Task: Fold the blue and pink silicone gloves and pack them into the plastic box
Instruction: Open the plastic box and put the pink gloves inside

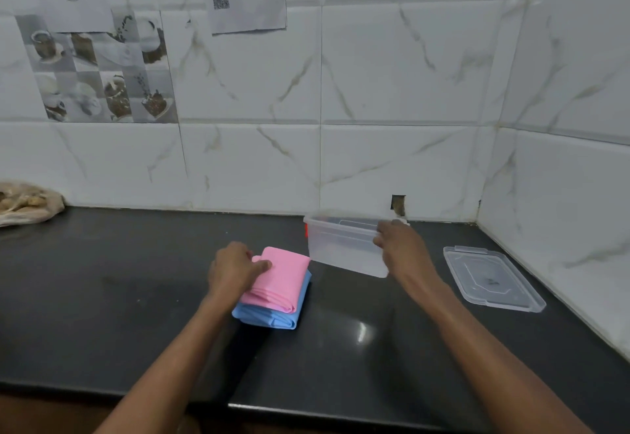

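Note:
A folded pink glove (284, 277) lies stacked on a folded blue glove (272, 316) on the black counter (136, 314). My left hand (235, 268) rests on the left side of the stack, thumb pressed on the pink top. Just right of the stack, the clear plastic box (342, 246) is tilted and lifted off the counter. My right hand (397, 242) grips its right rim. The box looks empty inside.
The box's clear lid (492, 278) lies flat on the counter at the right, near the tiled side wall (562, 195). A plastic bag of food (25, 203) sits at the far left against the back wall. The counter's front edge runs below my forearms.

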